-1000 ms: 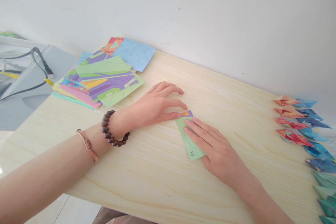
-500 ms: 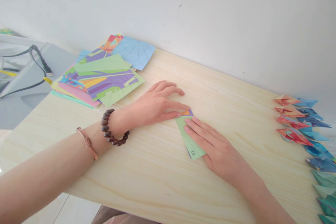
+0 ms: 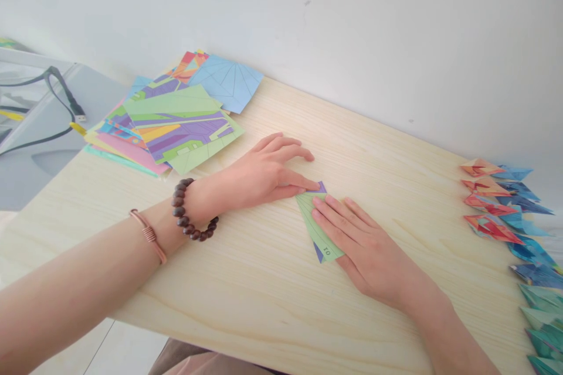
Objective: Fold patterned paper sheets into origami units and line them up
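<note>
A folded green paper piece [image 3: 317,228] with a purple tip lies in the middle of the wooden table [image 3: 272,299]. My left hand [image 3: 264,173], with a bead bracelet and a cord at the wrist, lies flat with fingers stretched out, its index fingertip pressing the paper's far tip. My right hand [image 3: 365,243] also lies flat, its fingers pressed down on the right part of the green paper and covering it.
A stack of coloured printed paper sheets [image 3: 176,123] lies at the table's far left. A row of folded paper shapes [image 3: 501,205] in red, blue and teal runs along the right edge. A grey surface with cables [image 3: 48,117] stands left of the table. A white wall is behind.
My left index finger has slid over the paper's far tip, hiding its orange part. The right hand shifted slightly, and a purple corner shows at the paper's near end.
</note>
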The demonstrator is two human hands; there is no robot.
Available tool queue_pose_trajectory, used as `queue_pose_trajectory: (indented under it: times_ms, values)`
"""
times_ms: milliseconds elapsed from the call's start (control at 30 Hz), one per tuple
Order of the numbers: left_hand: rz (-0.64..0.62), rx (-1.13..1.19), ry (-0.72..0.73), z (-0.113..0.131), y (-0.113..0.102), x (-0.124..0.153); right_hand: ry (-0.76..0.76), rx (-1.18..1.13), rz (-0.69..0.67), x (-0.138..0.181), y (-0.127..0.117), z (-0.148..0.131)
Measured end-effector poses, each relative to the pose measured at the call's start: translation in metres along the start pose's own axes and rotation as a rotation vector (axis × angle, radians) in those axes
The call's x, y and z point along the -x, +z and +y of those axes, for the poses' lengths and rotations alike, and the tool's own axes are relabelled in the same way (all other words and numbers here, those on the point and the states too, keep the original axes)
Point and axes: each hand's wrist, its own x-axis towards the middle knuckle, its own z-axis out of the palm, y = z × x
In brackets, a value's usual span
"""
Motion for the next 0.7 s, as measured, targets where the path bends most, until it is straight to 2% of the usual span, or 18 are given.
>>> queue_pose_trajectory:
  times_ms: [367,700]
  values:
    - [0.003,0.027,-0.006,-0.001,0.0,-0.001,-0.061,-0.025,0.088,0.011,0.001,0.001]
    - [0.015,0.065,-0.018,-0.002,0.001,-0.001,-0.018,-0.103,0.125,0.02,0.002,0.0]
